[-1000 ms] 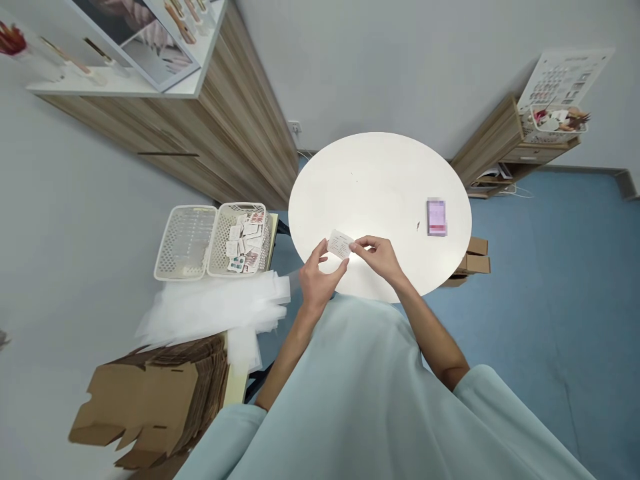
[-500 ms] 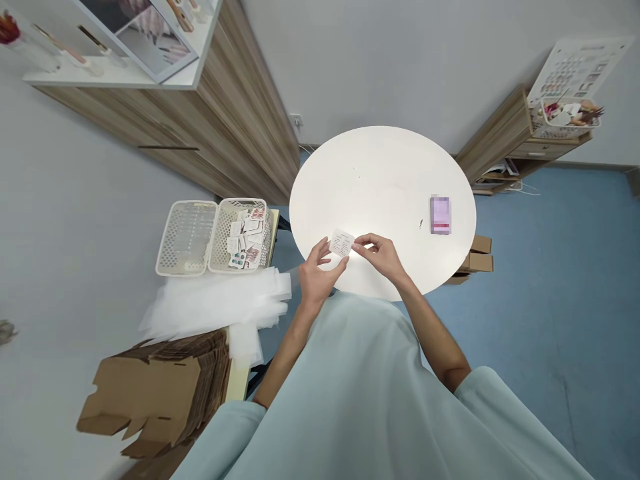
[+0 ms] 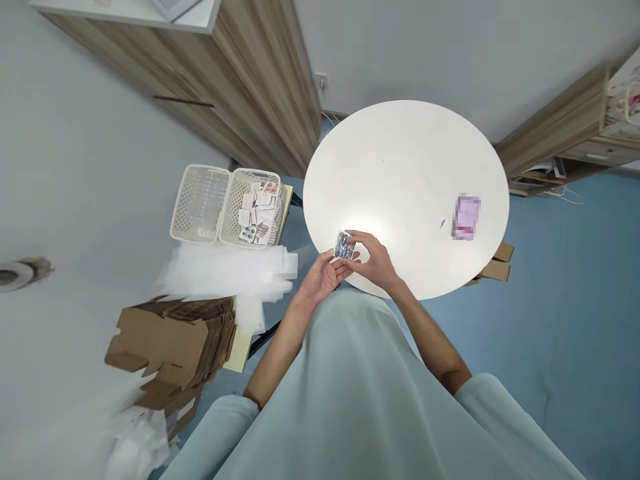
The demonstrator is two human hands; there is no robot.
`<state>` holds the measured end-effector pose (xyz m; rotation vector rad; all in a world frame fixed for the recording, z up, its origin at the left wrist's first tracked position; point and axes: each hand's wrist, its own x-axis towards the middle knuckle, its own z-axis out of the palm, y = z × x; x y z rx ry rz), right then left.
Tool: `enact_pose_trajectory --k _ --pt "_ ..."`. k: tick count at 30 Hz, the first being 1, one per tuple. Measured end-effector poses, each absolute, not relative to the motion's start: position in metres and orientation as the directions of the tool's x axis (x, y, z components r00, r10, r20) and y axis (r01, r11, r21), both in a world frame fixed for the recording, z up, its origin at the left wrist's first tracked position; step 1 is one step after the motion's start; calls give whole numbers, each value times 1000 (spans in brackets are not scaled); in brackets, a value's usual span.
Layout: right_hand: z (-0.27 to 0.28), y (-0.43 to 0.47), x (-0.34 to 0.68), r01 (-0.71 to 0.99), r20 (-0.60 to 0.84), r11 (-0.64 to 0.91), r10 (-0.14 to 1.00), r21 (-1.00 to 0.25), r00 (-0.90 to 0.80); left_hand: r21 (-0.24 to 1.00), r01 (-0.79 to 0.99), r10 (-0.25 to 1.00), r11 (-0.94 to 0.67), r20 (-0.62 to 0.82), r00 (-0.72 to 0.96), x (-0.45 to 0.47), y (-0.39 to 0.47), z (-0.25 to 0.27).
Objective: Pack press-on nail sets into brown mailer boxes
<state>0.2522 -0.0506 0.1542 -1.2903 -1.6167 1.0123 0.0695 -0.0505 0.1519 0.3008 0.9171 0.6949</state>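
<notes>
Over the near left edge of the round white table [image 3: 415,160], a small square card of press-on nails [image 3: 344,246] is held between both hands. Its dark blue, shiny side with rows of nail shapes faces me. My left hand [image 3: 323,279] lies palm up beneath and to the left of it, with the thumb at its lower left edge. My right hand [image 3: 375,261] reaches from the right, its thumb and fingers closed on the card's right side and partly covering it.
A pixelated pink pack [image 3: 467,218] lies at the table's right. On the left stand a basket of small cards [image 3: 253,241] and a second white basket [image 3: 186,200], with white translucent sheets [image 3: 230,270] and stacked flat cardboard boxes [image 3: 165,340] nearer me.
The card has turned over, from its white printed side to its blue nail side. My left hand has rolled palm up, and my right fingers now reach over the card. The view has shifted.
</notes>
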Motion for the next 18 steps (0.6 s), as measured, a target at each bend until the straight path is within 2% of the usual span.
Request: enact_pose_trajectory --k 4,9,13,18 --pt "132 -42 247 453 52 137 979 -881 -195 612 -431 735 663 -641 222 58 -45 130" --pt "89 -26 240 602 -28 152 960 -784 -279 716 -274 751 641 -659 36 40 -35 97" --pt "51 -17 228 705 -95 159 947 -691 -307 762 -162 771 627 -637 -15 24 -24 86" --pt "22 -14 210 800 -186 125 941 -587 -283 782 -131 788 609 -615 -4 -8 -12 87"
